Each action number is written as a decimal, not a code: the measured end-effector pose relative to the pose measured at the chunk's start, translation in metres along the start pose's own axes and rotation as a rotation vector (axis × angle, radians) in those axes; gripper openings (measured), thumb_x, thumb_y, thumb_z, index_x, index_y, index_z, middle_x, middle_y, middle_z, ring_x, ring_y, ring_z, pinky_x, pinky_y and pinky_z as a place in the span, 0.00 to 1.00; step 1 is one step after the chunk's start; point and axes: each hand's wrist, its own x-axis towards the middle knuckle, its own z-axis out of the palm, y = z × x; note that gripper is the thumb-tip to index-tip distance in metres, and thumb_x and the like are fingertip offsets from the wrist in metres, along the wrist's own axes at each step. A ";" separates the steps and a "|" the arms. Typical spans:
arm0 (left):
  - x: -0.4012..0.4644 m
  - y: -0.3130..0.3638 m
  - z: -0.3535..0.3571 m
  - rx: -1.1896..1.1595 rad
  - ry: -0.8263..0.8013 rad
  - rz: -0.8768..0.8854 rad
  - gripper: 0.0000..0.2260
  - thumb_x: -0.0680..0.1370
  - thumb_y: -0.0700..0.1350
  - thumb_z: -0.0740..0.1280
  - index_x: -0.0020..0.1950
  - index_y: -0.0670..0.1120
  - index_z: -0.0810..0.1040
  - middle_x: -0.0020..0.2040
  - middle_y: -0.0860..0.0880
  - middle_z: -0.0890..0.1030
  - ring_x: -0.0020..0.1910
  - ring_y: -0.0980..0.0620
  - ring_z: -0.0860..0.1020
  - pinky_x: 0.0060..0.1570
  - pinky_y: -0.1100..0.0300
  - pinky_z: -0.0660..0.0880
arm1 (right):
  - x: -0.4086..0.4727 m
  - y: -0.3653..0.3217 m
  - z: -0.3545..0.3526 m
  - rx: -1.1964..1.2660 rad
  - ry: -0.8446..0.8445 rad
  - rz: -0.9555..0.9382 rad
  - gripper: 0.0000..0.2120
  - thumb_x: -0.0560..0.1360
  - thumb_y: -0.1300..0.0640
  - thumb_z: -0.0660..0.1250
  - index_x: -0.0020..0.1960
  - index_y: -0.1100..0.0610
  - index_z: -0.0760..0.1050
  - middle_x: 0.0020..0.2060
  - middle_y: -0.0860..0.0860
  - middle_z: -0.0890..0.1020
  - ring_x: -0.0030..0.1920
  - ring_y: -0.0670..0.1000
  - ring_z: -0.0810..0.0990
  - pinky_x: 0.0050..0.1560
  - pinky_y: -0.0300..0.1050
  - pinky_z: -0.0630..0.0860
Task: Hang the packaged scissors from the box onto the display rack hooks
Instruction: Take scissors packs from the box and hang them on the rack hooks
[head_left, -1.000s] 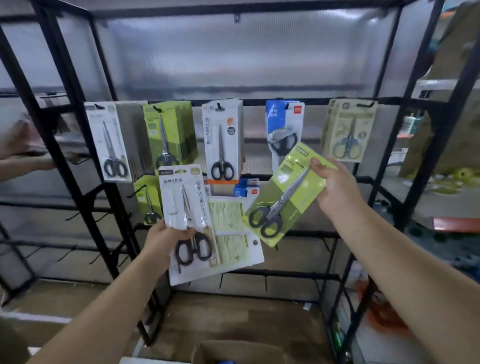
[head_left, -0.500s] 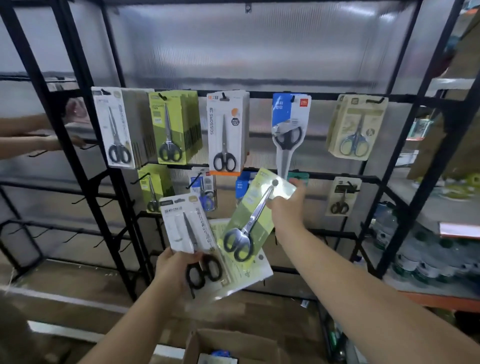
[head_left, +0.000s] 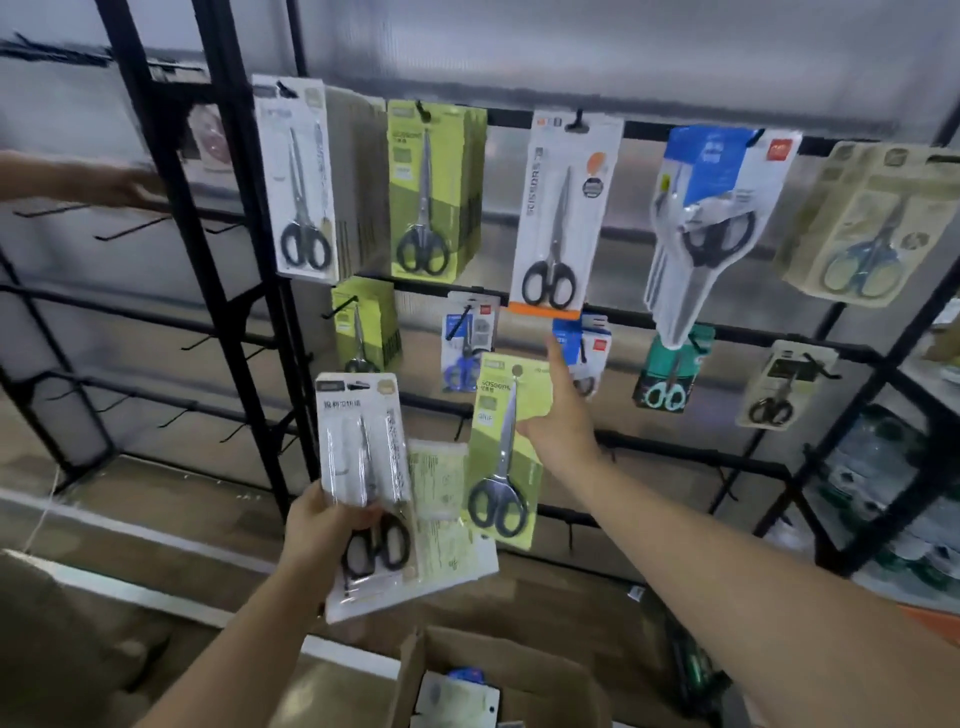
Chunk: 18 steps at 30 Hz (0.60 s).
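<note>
Two hands' fingers clamp packs: right hand (head_left: 558, 421) holds green pack (head_left: 506, 447) just beside white stack (head_left: 363, 467) in left hand (head_left: 317, 525).

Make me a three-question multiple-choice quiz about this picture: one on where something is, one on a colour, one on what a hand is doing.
1. Where is the cardboard box?
A. On the top rail
B. At the bottom of the view, below the hands
C. Hung on a hook

2. What colour is the card of the pack in the right hand?
A. Lime green
B. Red
C. Black

3. What is the left hand doing?
A. Hanging empty
B. Pressing flat on the floor
C. Gripping a stack of packs

Answers: 1 B, its open flaps show at the lower edge. 2 A, the card is yellow-green behind black-handled scissors. 3 C, its fingers curl round white and pale-green packs.
</note>
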 end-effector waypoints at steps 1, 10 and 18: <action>0.013 0.005 -0.010 0.009 0.000 0.012 0.11 0.69 0.25 0.66 0.42 0.41 0.76 0.37 0.43 0.79 0.38 0.45 0.76 0.39 0.56 0.73 | 0.008 -0.005 0.014 -0.022 -0.023 -0.017 0.45 0.70 0.75 0.64 0.76 0.45 0.47 0.57 0.42 0.71 0.56 0.43 0.71 0.53 0.38 0.73; 0.140 0.048 -0.121 0.164 0.012 0.060 0.09 0.69 0.26 0.67 0.40 0.39 0.74 0.35 0.42 0.78 0.34 0.44 0.77 0.36 0.56 0.74 | 0.091 -0.045 0.163 0.011 -0.093 -0.008 0.42 0.70 0.78 0.61 0.74 0.45 0.57 0.61 0.50 0.73 0.48 0.48 0.76 0.46 0.42 0.77; 0.225 0.056 -0.184 0.234 0.021 0.066 0.09 0.69 0.27 0.70 0.44 0.37 0.74 0.37 0.39 0.78 0.37 0.43 0.77 0.37 0.54 0.73 | 0.136 -0.068 0.252 0.063 -0.091 0.000 0.40 0.69 0.79 0.61 0.73 0.49 0.61 0.68 0.53 0.69 0.59 0.56 0.74 0.51 0.43 0.73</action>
